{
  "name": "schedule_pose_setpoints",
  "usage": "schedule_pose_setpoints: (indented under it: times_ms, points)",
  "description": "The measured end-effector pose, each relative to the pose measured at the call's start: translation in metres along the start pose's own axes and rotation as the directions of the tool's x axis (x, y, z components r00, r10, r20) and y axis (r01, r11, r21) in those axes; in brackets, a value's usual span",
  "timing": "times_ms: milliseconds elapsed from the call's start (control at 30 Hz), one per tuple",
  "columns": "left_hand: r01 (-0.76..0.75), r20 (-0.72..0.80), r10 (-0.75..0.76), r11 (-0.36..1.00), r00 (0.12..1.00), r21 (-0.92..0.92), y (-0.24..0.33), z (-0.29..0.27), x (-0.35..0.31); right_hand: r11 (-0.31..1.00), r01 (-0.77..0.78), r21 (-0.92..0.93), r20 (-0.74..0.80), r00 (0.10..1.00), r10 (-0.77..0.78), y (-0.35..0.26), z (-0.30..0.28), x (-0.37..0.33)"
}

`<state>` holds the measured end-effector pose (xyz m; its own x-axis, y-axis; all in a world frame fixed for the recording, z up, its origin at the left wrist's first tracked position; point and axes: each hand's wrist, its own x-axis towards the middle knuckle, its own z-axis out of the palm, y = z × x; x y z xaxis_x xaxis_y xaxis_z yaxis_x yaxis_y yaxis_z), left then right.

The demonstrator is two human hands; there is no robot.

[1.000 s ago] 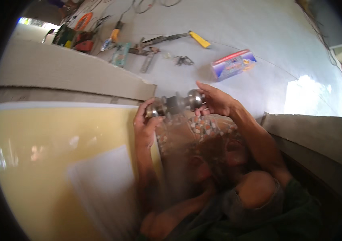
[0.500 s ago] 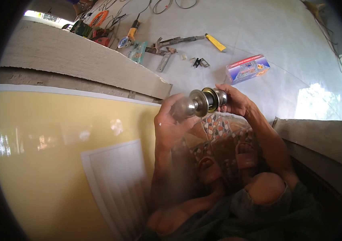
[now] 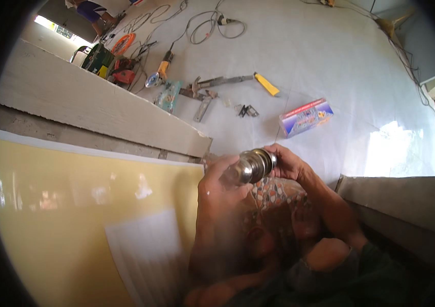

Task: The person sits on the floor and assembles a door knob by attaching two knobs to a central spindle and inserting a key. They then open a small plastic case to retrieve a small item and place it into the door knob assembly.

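Observation:
A shiny metal door knob set [image 3: 256,162], with round knobs and flared collars, is held between my two hands above the pebble-patterned step. My left hand [image 3: 220,179] is closed round the near-left knob. Fingers of my right hand [image 3: 288,162] wrap the far-right end of the set, and part of that knob is hidden behind them. Left of my left hand stands a glossy yellow door panel [image 3: 64,179] with a white louvred vent [image 3: 146,250].
On the grey tiled floor lie a colourful box [image 3: 307,117], a hammer [image 3: 222,81], a yellow tube [image 3: 266,84], small metal latch parts [image 3: 248,111] and an angle grinder [image 3: 162,69] with cables. Door frame timbers [image 3: 100,97] flank both sides. Another person [image 3: 90,13] is partly visible far left.
The view has tilted up, so the floor things sit lower in the picture. Both hands still hold the knob set, which is now turned more, its two ends looking closer together.

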<state>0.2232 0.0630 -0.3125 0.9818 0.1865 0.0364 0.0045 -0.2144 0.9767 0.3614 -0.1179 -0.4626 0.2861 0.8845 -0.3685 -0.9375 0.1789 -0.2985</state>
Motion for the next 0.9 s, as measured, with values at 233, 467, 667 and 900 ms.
schedule_pose_setpoints:
  times_ms: [233,467,667,900]
  points:
    - [0.060,0.054,-0.051,0.984,0.997,-0.170,-0.029,-0.010,0.005,0.999,-0.038,0.000,0.015,0.999,0.038,0.002,-0.009,-0.001]
    - [0.023,0.060,-0.019,0.998,0.998,-0.062,-0.022,-0.004,0.004,0.999,-0.046,-0.002,0.004,0.999,0.046,0.006,-0.008,0.000]
    - [0.056,0.062,-0.054,0.998,0.997,-0.037,-0.022,-0.001,0.003,0.998,-0.059,0.020,0.026,0.998,0.058,0.010,-0.006,0.001]
    - [0.085,0.057,-0.079,0.988,0.995,-0.126,-0.022,0.000,0.000,0.997,-0.081,0.016,-0.030,0.996,0.081,0.010,-0.003,0.000]
